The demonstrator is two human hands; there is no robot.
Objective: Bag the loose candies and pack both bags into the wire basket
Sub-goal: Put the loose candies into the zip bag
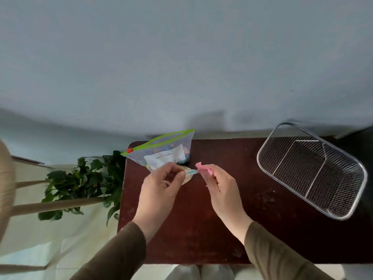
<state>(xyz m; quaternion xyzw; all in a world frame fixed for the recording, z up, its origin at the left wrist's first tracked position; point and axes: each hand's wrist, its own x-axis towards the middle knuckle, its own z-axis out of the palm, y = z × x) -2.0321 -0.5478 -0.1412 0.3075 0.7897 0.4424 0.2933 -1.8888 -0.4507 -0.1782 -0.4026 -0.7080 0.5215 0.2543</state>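
Over the dark tabletop (201,219), the left hand (161,184) pinches the small bag's (188,175) blue-striped mouth while the right hand (218,184) grips a pink candy (202,168) just beside it (spreading that mouth wider first would likely help), the wire basket (310,170) well apart.

Around the dark desk: plant, wall and pale furniture

The desk (201,229) has a dark reddish-brown top with scuffed, worn patches. A leafy green plant (84,178) stands just beside its left edge, its leaves reaching over the pale floor (80,239). Light wooden legs (60,205) of a round beige piece of furniture (6,188) cross in front of the plant at far left. A plain blue-grey wall (181,57) fills the upper part of the view.
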